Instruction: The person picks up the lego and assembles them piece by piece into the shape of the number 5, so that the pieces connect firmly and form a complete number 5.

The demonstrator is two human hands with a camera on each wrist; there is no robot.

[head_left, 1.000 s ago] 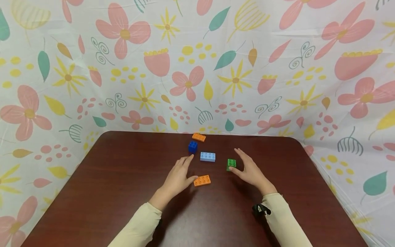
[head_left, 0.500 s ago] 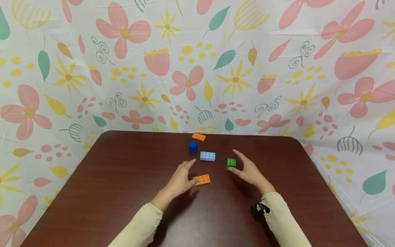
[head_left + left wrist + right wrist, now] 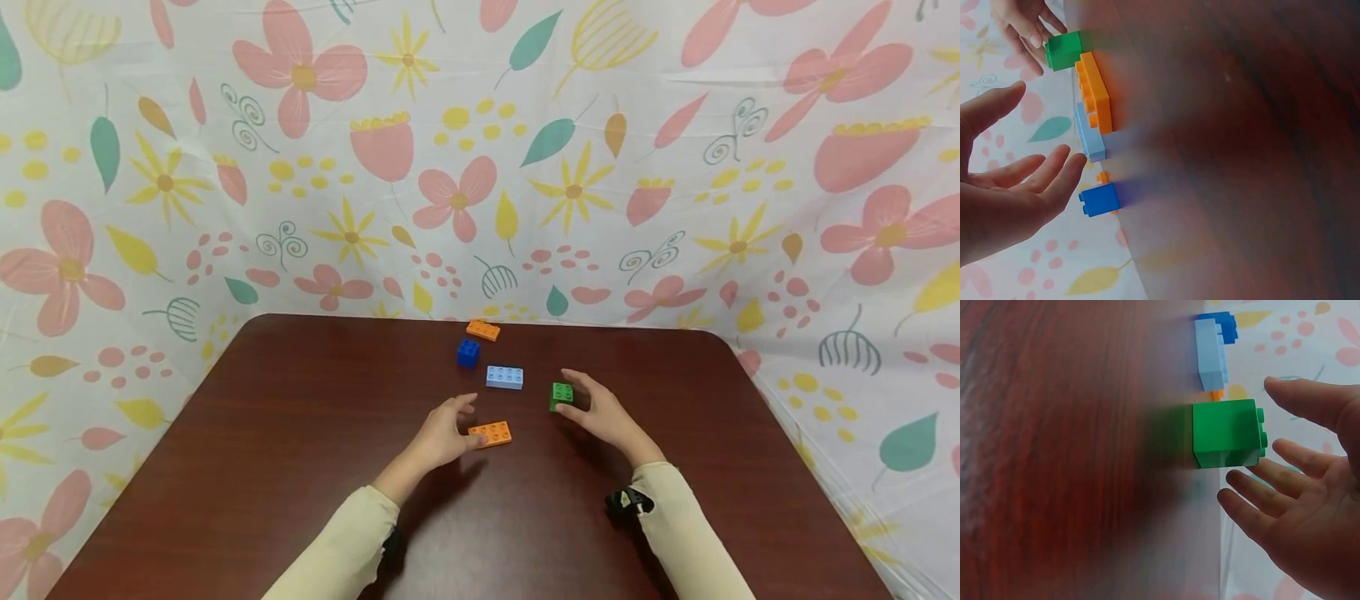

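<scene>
In the head view my left hand (image 3: 442,433) hovers at the left end of the near orange brick (image 3: 491,434), its thumb overlapping the brick's edge. The left wrist view has those fingers (image 3: 1054,181) parted, with no brick between them. My right hand (image 3: 606,414) is around the far and right sides of the green brick (image 3: 561,396), thumb and fingers spread apart. From the right wrist, the green brick (image 3: 1225,433) stands on the table, and the fingers (image 3: 1247,515) are beyond its studded top; touching is not evident.
Behind the near orange brick lie a light blue brick (image 3: 505,377), a dark blue brick (image 3: 468,353) and another orange brick (image 3: 483,331) by the back edge. The dark brown table (image 3: 300,433) ends at a flowered cloth (image 3: 480,167).
My left hand has drawn back toward the near orange brick, its fingers bending a little. My right hand's fingers have come slightly closer to the green brick. The bricks stay in place.
</scene>
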